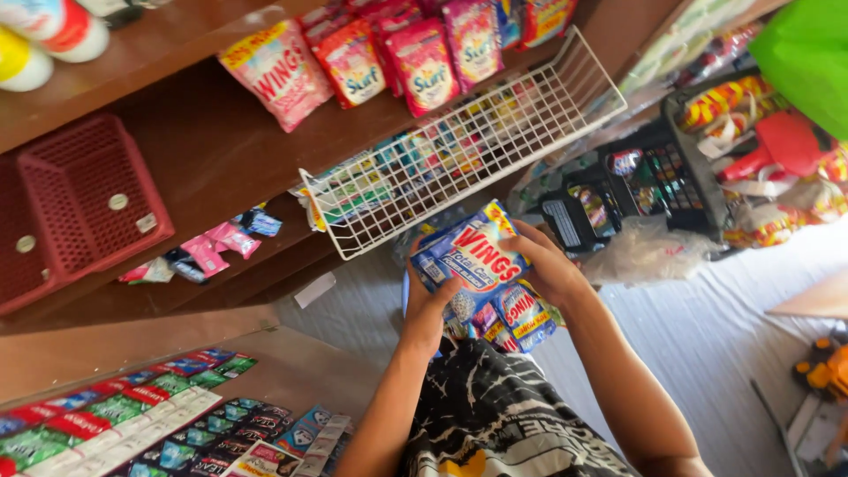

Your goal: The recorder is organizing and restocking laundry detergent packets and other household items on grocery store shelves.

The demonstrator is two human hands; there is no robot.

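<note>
Both my hands hold a stack of blue detergent sachets in front of my body. My left hand grips the stack's lower left edge. My right hand wraps its right side. More blue and red sachets hang below the top one. A white wire basket on the wooden shelf sits just above the stack, with small packets inside it.
Pink and red detergent packets hang along the upper shelf. A red plastic basket stands at the left. Loose pink sachets lie on a lower shelf. A black crate with packets sits at right. Candy strips lie on the counter.
</note>
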